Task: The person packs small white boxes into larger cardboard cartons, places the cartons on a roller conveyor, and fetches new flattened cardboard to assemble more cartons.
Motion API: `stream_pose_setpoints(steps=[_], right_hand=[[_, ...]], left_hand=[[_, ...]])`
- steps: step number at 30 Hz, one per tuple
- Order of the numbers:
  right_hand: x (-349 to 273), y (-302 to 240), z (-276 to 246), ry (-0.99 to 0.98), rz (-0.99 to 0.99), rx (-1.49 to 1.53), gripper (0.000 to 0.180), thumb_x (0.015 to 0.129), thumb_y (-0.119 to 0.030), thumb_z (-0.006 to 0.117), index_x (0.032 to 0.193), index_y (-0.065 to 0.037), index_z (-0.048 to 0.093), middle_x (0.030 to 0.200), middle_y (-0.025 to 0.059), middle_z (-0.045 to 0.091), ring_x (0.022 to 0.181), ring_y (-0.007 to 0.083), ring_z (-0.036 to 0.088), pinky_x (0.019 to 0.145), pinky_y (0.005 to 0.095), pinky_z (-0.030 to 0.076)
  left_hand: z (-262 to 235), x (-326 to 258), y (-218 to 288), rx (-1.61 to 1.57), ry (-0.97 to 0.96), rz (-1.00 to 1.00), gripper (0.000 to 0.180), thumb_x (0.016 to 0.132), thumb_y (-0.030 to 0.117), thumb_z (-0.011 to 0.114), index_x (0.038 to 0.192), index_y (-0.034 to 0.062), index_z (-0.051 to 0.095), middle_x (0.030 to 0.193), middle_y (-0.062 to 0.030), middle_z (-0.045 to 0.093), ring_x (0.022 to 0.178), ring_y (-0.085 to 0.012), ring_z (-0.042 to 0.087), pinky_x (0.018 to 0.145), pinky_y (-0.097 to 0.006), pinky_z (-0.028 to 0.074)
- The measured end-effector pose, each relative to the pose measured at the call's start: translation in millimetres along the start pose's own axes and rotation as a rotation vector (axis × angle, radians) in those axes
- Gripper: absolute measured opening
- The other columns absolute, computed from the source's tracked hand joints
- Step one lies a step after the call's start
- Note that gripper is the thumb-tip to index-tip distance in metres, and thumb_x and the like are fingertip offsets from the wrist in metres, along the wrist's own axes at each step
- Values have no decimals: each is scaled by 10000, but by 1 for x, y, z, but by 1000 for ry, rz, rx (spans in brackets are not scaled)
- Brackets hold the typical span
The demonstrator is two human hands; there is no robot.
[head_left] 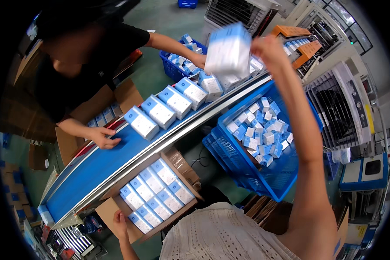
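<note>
My right hand (269,51), blurred by motion, grips the right side of a blue-and-white carton (228,53) held up above the conveyor belt (100,168). Low on the left, my left hand (120,224) is over a flap of an open cardboard box (107,210). Its fingers are partly curled, and nothing shows in them. Inside that box stand rows of similar cartons (151,178). Along the belt runs a slanting row of more such cartons (144,123), the far ones partly hidden behind the raised one.
Across the belt a person (86,73) reaches one hand (196,60) to the row and rests the other by the belt. Blue crates (221,130) of small boxes stand under my right arm. A blue basket (172,69) and large fans (333,104) stand beyond.
</note>
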State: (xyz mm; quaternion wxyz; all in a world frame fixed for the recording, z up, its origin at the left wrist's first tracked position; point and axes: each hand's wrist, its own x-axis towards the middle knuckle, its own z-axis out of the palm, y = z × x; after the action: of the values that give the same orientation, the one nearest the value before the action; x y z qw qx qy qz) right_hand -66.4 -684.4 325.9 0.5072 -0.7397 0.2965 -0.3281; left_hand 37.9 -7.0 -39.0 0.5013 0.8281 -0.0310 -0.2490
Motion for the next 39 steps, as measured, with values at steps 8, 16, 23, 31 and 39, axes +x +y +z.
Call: stream_pose_setpoints(steps=[8, 16, 23, 31, 39], right_hand=[[86, 35, 46, -191, -272, 18, 230, 836, -237, 578, 932, -27, 584, 920, 110, 618, 887, 163, 591, 861, 259, 438], [-216, 105, 164, -1184, -15, -207, 190, 803, -105, 571, 678, 25, 510, 589, 100, 482, 538, 143, 478, 487, 280, 364], [-303, 113, 215, -1362, 104, -254, 264, 812, -155, 535, 649, 31, 441, 609, 208, 478, 546, 335, 474, 511, 368, 372], [-319, 126, 215, -1245, 141, -383, 243, 809, -151, 532, 662, 27, 455, 631, 207, 490, 571, 347, 489, 520, 388, 373], [-320, 113, 229, -1288, 88, -466, 229, 818, -163, 518, 682, 15, 464, 641, 203, 501, 589, 342, 498, 538, 392, 380]], left_hand=[[23, -28, 47, 708, -52, 204, 282, 770, 72, 521, 1047, 36, 551, 1051, -182, 546, 952, -342, 529, 806, -392, 435], [37, -51, 69, 900, -402, -384, 499, 758, 526, 552, 653, 43, 623, 690, -158, 608, 669, -324, 593, 611, -412, 466], [41, -28, 62, 774, -522, -500, 556, 859, 444, 452, 567, -19, 550, 465, -111, 531, 426, -211, 559, 449, -335, 476], [28, -19, 40, 479, -535, -586, 425, 867, 282, 461, 632, -64, 538, 563, -153, 572, 407, -208, 559, 367, -298, 477], [48, -32, 62, 898, -399, -3, 536, 841, 464, 444, 680, -22, 604, 674, -199, 600, 636, -336, 596, 596, -422, 484]])
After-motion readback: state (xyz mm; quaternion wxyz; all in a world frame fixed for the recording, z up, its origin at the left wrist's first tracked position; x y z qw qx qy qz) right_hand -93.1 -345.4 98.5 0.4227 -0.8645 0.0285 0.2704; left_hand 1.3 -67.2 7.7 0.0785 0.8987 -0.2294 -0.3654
